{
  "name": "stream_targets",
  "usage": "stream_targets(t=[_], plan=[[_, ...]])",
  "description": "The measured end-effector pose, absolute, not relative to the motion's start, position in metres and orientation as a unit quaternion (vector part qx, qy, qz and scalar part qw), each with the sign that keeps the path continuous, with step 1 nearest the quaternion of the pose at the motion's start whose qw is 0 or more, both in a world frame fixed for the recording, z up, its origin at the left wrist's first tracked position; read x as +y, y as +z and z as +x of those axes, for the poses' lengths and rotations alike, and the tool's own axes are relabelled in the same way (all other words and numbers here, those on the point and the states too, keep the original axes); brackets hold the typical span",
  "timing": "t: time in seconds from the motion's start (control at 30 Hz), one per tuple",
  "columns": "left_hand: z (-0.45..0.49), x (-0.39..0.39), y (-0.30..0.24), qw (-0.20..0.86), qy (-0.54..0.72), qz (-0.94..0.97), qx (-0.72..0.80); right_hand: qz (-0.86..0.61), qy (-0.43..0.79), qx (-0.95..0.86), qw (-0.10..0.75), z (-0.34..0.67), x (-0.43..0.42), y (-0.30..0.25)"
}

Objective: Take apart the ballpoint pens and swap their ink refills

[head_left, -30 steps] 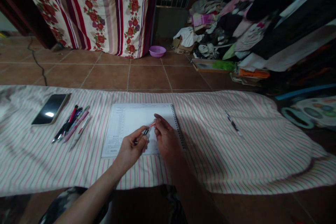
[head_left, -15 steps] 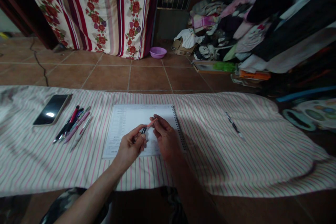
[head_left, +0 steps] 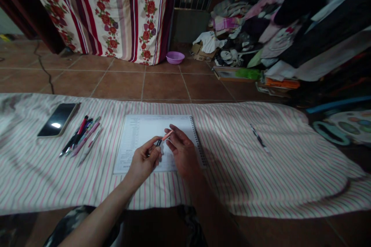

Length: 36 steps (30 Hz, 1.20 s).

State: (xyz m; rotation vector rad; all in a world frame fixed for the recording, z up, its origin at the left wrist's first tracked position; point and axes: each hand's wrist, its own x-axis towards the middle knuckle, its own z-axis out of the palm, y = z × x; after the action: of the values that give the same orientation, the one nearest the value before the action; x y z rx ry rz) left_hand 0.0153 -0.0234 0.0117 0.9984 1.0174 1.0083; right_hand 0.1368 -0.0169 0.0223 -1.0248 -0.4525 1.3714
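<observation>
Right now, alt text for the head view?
Both hands pinch one pen over a spiral notebook: the left hand grips its dark barrel, the right hand its orange end. The notebook lies on a striped cloth, with a phone and loose pens at left, a single pen at right.

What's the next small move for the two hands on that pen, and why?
Probably draw the right hand away along the pen while the left hand holds firm. Each pinches one end, pink right, dark left, above the notebook; that grip suits pulling the ends apart. Whether the pink end is a cap is unclear.
</observation>
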Motion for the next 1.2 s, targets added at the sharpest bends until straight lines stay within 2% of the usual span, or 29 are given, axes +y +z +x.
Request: stream_targets(t=[0.53, 1.2], plan=[[0.0157, -0.0211, 0.0161, 0.663, 0.465, 0.387, 0.441, -0.422, 0.597, -0.192, 0.655, 0.1335, -0.0157, 0.0182], [0.0153, -0.02, 0.0106, 0.645, 0.463, 0.413, 0.446, -0.426, 0.577, -0.226, 0.659, 0.1343, -0.0156, 0.0165]])
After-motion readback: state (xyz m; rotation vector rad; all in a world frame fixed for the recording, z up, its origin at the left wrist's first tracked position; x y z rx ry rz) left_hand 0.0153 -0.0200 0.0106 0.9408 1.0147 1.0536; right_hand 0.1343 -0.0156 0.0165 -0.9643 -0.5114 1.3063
